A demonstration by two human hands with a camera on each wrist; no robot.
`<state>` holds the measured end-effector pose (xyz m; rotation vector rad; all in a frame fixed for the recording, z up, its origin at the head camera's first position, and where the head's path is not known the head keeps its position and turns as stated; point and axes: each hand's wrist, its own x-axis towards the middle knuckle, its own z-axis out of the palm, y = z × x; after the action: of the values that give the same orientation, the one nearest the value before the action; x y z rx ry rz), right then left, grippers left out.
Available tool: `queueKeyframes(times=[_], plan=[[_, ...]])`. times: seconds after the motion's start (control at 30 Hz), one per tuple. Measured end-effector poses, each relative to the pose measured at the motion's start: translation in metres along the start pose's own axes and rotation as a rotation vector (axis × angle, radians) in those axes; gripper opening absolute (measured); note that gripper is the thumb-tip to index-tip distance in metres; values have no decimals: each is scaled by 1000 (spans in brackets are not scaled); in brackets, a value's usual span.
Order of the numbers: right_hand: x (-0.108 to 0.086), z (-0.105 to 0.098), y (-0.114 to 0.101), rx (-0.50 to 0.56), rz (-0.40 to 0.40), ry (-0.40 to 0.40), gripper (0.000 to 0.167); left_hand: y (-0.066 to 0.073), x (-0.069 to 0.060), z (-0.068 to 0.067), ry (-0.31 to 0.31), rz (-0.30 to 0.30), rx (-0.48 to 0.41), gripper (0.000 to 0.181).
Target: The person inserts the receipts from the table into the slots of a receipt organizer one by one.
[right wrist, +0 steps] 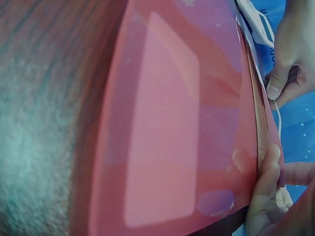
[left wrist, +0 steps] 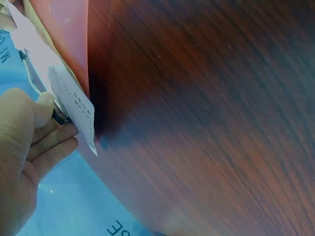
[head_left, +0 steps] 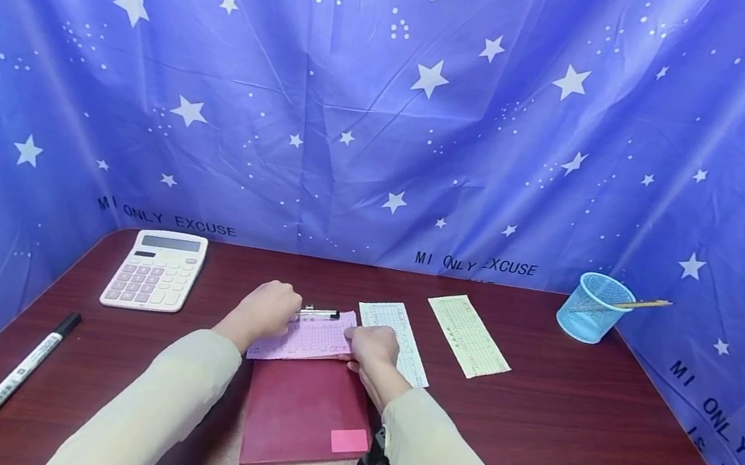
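Observation:
A dark red clip folder (head_left: 304, 409) with a pink label (head_left: 349, 441) lies in front of me. Across its upper part is a pink printed slip (head_left: 311, 341). My left hand (head_left: 263, 311) pinches the black-tipped end of the metal clip (left wrist: 30, 73) at the folder's top, thumb on one side and fingers behind. At the slip's right edge, my right hand (head_left: 376, 349) grips the pink slip between thumb and fingers. The right wrist view shows the folder's glossy cover (right wrist: 221, 93) up close, with a brown layer along its edge.
Right of the folder lie a white printed slip (head_left: 409, 344) and a yellow one (head_left: 468, 335). A blue mesh pen cup (head_left: 587, 309) holding a pencil (head_left: 650, 304) stands at the back right. On the left are a calculator (head_left: 154, 271) and a black-capped marker (head_left: 28, 366).

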<state>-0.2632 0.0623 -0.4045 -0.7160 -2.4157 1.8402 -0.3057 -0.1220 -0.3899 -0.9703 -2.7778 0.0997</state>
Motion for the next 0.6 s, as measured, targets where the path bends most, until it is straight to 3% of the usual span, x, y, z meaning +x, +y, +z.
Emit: queueKeyframes(times=[0.6], plan=[[2,2,0,30,20,-6,22,2,-2,1,27,21,25,19]])
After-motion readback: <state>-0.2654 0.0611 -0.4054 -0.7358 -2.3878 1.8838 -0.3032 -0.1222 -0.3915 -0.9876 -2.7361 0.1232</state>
